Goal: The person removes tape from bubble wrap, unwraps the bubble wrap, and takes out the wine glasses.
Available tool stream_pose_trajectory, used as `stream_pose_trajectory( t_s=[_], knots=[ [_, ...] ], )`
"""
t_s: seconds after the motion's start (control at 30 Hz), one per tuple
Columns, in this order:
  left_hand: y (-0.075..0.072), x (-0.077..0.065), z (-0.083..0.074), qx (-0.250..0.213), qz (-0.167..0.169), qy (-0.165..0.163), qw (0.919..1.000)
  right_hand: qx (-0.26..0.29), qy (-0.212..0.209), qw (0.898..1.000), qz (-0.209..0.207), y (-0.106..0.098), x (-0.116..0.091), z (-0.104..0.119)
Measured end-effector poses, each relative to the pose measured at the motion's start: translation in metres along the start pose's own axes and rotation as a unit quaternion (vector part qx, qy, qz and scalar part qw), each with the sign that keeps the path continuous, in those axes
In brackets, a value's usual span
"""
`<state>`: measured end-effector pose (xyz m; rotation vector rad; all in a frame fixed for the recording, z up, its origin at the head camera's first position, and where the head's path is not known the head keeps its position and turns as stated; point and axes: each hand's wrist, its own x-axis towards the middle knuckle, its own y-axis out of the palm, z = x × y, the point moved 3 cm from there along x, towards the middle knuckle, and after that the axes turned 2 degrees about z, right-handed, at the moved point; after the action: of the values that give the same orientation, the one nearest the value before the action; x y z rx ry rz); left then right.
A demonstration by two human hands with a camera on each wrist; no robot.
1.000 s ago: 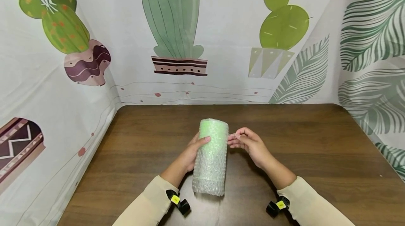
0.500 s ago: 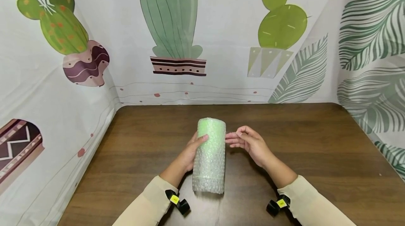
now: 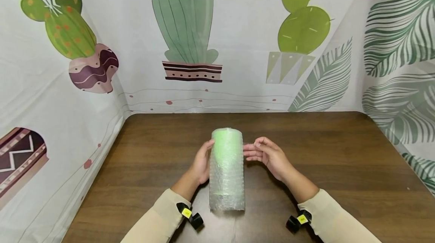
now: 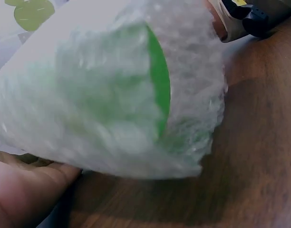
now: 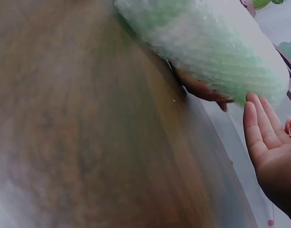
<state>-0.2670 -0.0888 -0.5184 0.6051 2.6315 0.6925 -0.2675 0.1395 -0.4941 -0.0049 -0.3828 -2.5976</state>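
A green cylinder wrapped in bubble wrap [image 3: 226,167] leans upright over the table, its wrap reaching past the green part at the near end. My left hand [image 3: 201,163] holds it from the left, thumb at its edge; in the right wrist view, fingers [image 5: 202,88] of that hand curl beneath the roll. On the other side, my right hand [image 3: 272,156] pinches a small clear piece, like tape [image 5: 290,130], between thumb and index finger. Its other fingers extend straight, tips right at the wrap. A green edge [image 4: 160,80] shows through the wrap in the left wrist view.
The brown wooden table [image 3: 326,160] lies under both hands. A white cloth [image 3: 244,27] printed with cacti and leaves hangs behind and along the sides. Each sleeved wrist carries a small black camera [image 3: 195,220].
My left thumb has slid from the front of the wrapped cylinder back to its left edge, and the cylinder has turned slightly. The right hand stays nearly in place.
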Motion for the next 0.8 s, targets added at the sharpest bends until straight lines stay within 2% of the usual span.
stream_pose_trajectory(
  t_s=[0.17,0.47,0.8],
  knots=[
    [0.0,-0.004,0.001,0.008,0.012,-0.043,0.999,-0.003,0.01,1.0,0.012,0.002,0.0,0.0],
    [0.003,-0.005,0.001,0.009,0.029,-0.045,0.9985,-0.009,0.012,1.0,0.019,0.001,0.0,-0.003],
    [0.002,-0.006,0.003,0.011,0.026,-0.062,0.9977,-0.03,0.045,0.999,-0.007,-0.005,0.001,-0.015]
  ],
)
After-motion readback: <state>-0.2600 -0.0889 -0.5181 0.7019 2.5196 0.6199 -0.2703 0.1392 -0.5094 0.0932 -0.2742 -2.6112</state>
